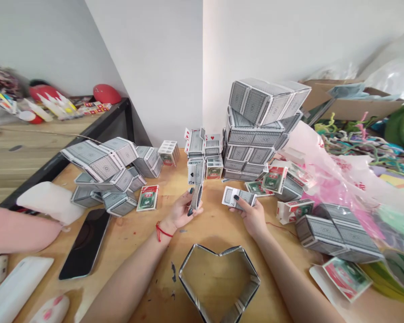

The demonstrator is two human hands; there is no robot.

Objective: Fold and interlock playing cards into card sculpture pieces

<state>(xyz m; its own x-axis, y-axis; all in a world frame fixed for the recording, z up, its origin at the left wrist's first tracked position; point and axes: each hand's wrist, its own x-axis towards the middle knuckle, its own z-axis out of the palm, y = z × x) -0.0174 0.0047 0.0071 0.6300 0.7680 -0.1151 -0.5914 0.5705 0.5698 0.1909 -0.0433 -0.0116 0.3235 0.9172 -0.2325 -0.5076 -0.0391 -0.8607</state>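
My left hand (181, 211) is closed round a thin upright stack of grey-backed playing cards (195, 186); a red string is tied at its wrist. My right hand (251, 214) pinches a few fanned cards (237, 197) just to the right, lying nearly flat over the wooden table (138, 233). Between my forearms, close to me, lies a hollow heart-shaped frame of folded cards (218, 287). Beyond my hands stand small card blocks (205, 152) and a tall pile of card boxes (259, 130).
A tumbled heap of card structures (107, 172) lies at the left, with a card pack (148, 198) and a black phone (85, 246) near it. More card pieces (336, 231), a pink plastic bag (336, 179) and craft clutter fill the right. Another person's pink sleeve (18, 229) enters at the left.
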